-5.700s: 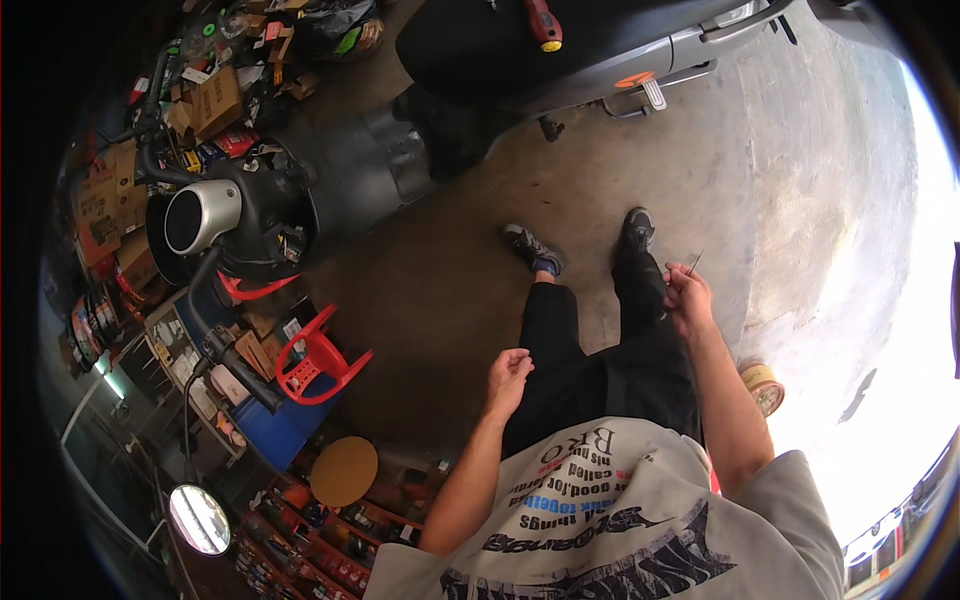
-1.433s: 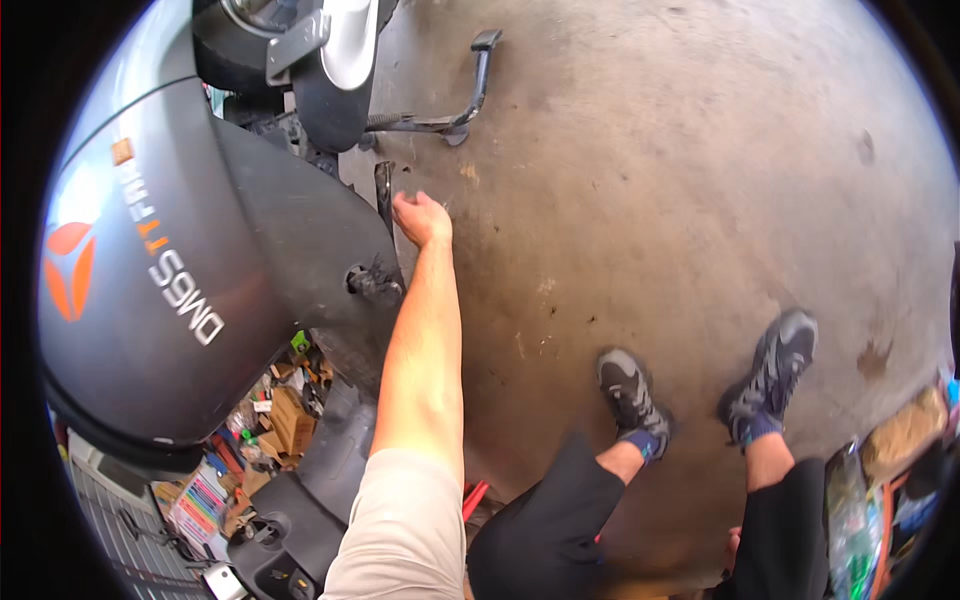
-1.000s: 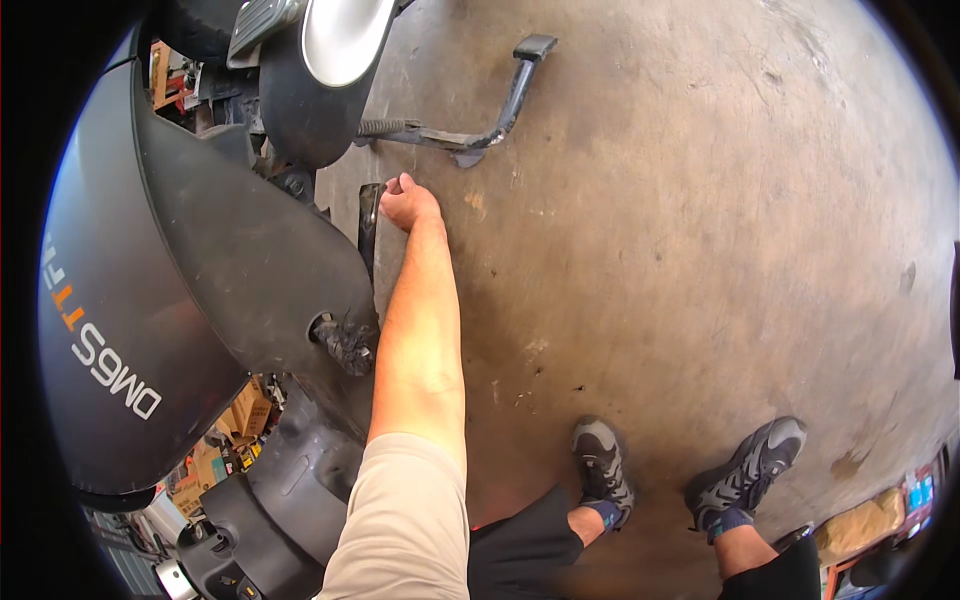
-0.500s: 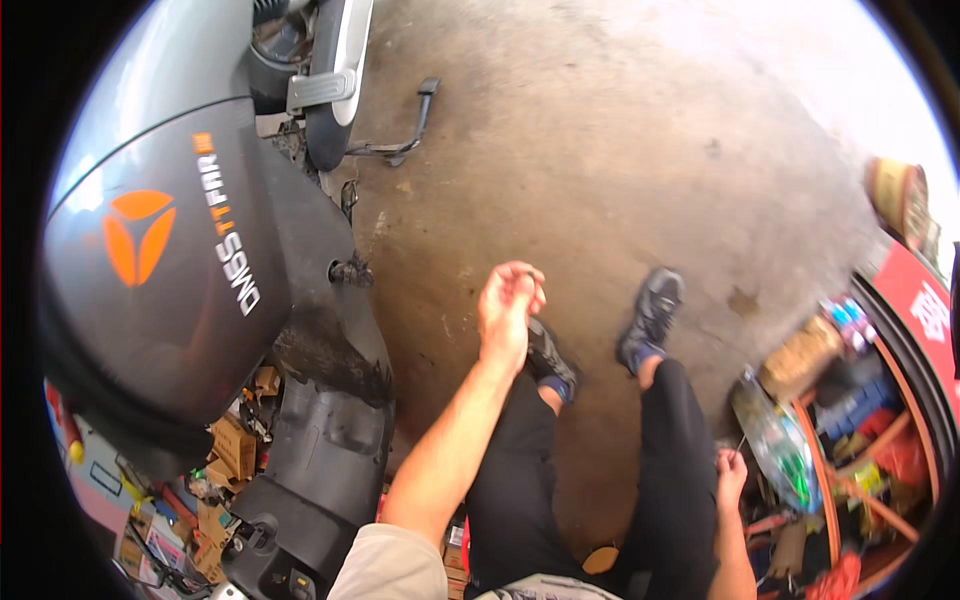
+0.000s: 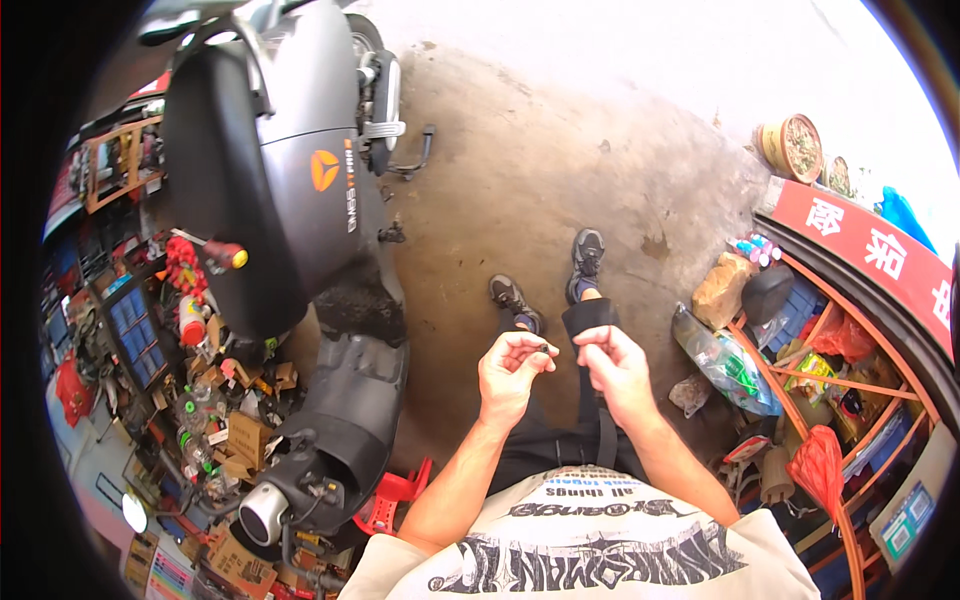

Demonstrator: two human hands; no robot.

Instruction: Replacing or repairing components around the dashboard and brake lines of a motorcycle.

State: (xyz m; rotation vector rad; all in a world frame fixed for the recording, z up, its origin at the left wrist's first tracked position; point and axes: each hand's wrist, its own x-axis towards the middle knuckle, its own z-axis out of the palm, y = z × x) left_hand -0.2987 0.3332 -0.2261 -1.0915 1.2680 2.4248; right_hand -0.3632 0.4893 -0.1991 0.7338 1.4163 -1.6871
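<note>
My left hand (image 5: 513,372) is raised in front of my body, thumb and fingers pinched round a small dark piece (image 5: 543,349) that is too small to identify. Close to its right, my right hand (image 5: 612,364) is closed, index finger and thumb near that piece; what it holds, if anything, is hard to see. Neither hand touches the grey-and-black electric scooter (image 5: 295,75) standing to my left. A screwdriver (image 5: 230,253) with a red and yellow handle lies on the scooter's black seat (image 5: 215,150). My legs and shoes are below both hands on the concrete floor.
Cardboard boxes (image 5: 248,440) and mixed clutter lie beyond the scooter. A red plastic stool (image 5: 382,505) is low left. The scooter's stand (image 5: 426,150) juts rightward. At right are an orange rack (image 5: 845,373) of bags, a red sign board (image 5: 855,240) and round tubs (image 5: 800,145).
My left hand has left the scooter's lower side for the front of my body. My right hand has risen from beside my thigh to meet it. The view now takes in more scooter.
</note>
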